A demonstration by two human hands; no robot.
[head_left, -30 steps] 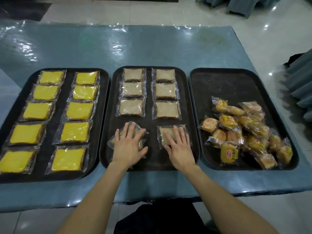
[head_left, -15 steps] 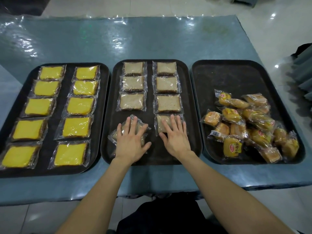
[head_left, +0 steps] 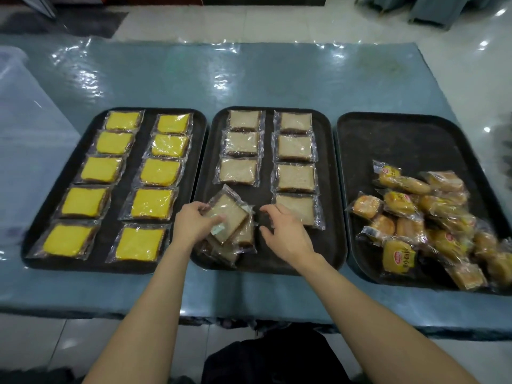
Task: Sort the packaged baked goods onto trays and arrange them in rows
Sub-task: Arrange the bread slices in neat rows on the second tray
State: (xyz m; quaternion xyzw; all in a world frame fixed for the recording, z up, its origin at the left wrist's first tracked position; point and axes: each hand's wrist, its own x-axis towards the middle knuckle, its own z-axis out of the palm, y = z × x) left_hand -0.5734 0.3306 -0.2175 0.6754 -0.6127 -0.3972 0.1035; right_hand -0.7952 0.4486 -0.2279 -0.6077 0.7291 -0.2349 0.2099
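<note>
Head view: much of the loose stack of bread packs (head_left: 238, 239) at the near left of the middle tray (head_left: 331, 245) is hidden, covered by its tilted top pack (head_left: 228, 214) and by the left hand (head_left: 194, 224), so the number of packs in it cannot be told. The left hand grips that top pack at its left edge, thumb on the wrapper and fingers curled under the rim. The right hand (head_left: 286, 232) hangs just right of the stack with loosely bent fingers, grasping nothing, and it blocks the near-left corner of the nearest pack (head_left: 299, 207) in the tray's right column. That column has four packs and the left column three. The right tray (head_left: 401, 139) is cut off at the frame's right edge, as is its pile of small buns (head_left: 415, 214), which blurs toward that side. The bun wrappers carry a red oval logo on yellow print, and one near pack (head_left: 399, 259) shows Chinese characters too soft to read surely. The bread wrappers and the ten yellow cake packs (head_left: 155, 173) on the left tray (head_left: 142, 151) are clear, with no legible writing.
</note>
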